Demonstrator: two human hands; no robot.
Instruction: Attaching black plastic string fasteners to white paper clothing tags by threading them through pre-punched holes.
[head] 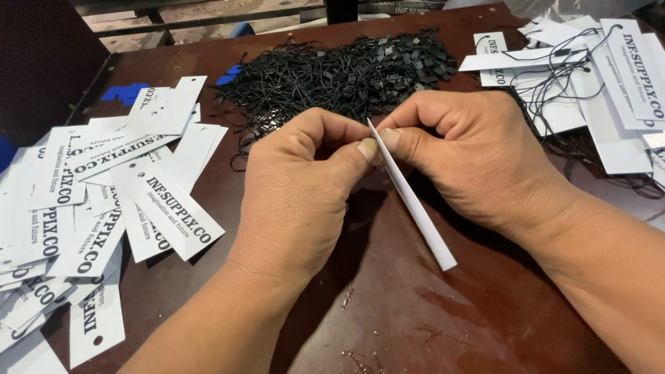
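The left hand (305,187) and the right hand (471,156) both pinch one white paper tag (415,204) above the brown worktop (429,318). One pile of black strings (339,73) lies behind. Two heaps of tags, too many to count, lie left (104,201) and right (596,83).

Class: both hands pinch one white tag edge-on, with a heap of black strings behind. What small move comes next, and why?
Probably reach the left hand to the strings. The tag, pinched at its top end by both thumbs with the right hand, shows no string, while the tags on the right have strings.
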